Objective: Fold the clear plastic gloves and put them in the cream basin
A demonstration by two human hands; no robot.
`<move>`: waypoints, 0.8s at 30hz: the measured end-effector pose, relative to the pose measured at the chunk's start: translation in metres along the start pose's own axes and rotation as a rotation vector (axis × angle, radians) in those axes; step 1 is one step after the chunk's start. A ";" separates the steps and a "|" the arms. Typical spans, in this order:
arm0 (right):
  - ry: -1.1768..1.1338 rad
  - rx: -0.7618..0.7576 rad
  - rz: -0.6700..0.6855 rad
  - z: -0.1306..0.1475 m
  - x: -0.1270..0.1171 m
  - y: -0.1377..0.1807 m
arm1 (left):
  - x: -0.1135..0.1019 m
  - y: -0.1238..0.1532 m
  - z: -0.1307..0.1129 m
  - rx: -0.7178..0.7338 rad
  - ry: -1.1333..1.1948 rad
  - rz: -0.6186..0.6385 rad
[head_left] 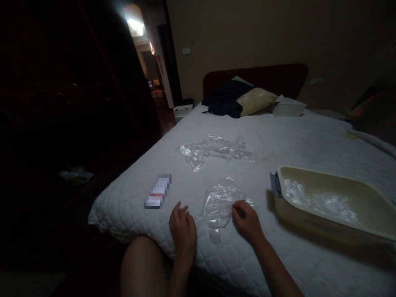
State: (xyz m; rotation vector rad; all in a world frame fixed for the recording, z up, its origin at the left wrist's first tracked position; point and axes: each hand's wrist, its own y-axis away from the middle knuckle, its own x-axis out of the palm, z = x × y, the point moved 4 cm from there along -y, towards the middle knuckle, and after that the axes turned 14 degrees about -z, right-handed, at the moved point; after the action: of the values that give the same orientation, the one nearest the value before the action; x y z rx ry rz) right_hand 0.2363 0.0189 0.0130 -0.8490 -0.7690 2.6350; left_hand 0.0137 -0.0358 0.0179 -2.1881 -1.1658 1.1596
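Note:
A clear plastic bag (pixel 219 206) lies spread on the white quilted bed cover, partly wrinkled. My right hand (pixel 246 218) pinches its right edge between thumb and fingers. To the left of the bag, my left hand (pixel 183 225) hovers over or rests on the cover with its fingers loosely apart and nothing in them. Farther up the bed is a crumpled heap of clear plastic (pixel 213 149). On the right stands a cream plastic bin (pixel 334 175) with a grey latch, and more clear plastic (pixel 328 204) sits inside it.
A phone-like blurred rectangle (pixel 158 192) lies left of my hands. Dark cloth (pixel 225 97), a yellowish pillow (pixel 258 100) and a white box (pixel 289 108) are by the headboard (pixel 253 74). My bare knee (pixel 144 264) touches the bed's near edge. A lit doorway is beyond.

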 end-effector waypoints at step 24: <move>-0.146 0.305 -0.260 -0.017 -0.020 0.017 | 0.107 -0.028 -0.024 0.364 0.333 0.539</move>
State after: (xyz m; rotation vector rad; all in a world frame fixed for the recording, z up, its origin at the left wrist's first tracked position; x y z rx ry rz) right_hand 0.2610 0.0037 0.0002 -0.4464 -0.4547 2.5085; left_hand 0.0525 0.0690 -0.0013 -2.3347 -0.2047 1.0364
